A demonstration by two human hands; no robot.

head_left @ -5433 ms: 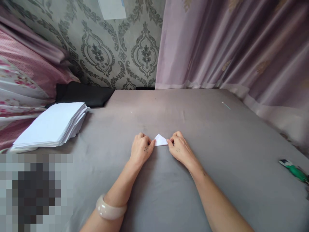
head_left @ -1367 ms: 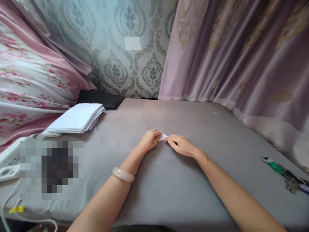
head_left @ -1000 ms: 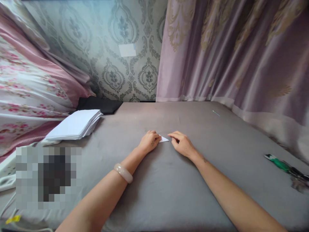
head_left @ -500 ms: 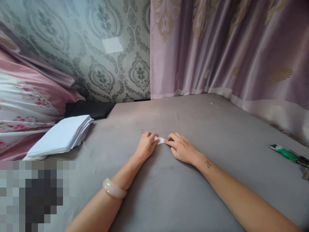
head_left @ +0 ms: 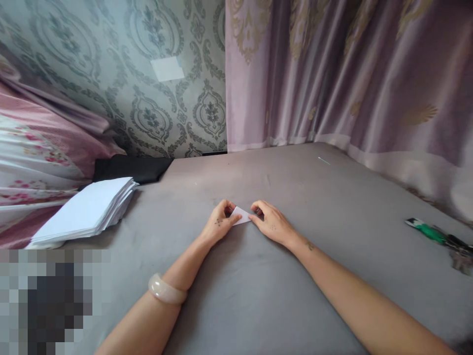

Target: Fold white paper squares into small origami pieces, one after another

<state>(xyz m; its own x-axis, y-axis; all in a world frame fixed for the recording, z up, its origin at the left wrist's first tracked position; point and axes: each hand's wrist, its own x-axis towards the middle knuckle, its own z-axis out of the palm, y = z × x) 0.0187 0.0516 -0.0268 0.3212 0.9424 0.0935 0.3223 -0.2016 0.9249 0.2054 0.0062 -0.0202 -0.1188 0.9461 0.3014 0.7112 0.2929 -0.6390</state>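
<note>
Between my hands is a small piece of folded white paper [head_left: 242,213], roughly triangular, over the grey covered surface [head_left: 281,286]. My left hand [head_left: 220,219] pinches its left side, with the thumb lying across the front face. At the paper's right corner, the thumb of my right hand [head_left: 269,219] touches the tip, and the fingers curl behind. The right hand's fingertips are partly hidden, but they appear closed on that corner. A pale bangle [head_left: 167,290] circles my left forearm.
To the left lies a stack of white paper [head_left: 84,204], with a folded black item [head_left: 133,168] behind it. A green-handled object [head_left: 430,231] rests at the right, and a thin stick [head_left: 324,160] lies farther back. Curtains [head_left: 291,74] hang along the far right.
More of the paper's white face shows now, tilted up between the hands. My right fingers have drawn back from lying over it into a curl. The view has shifted slightly.
</note>
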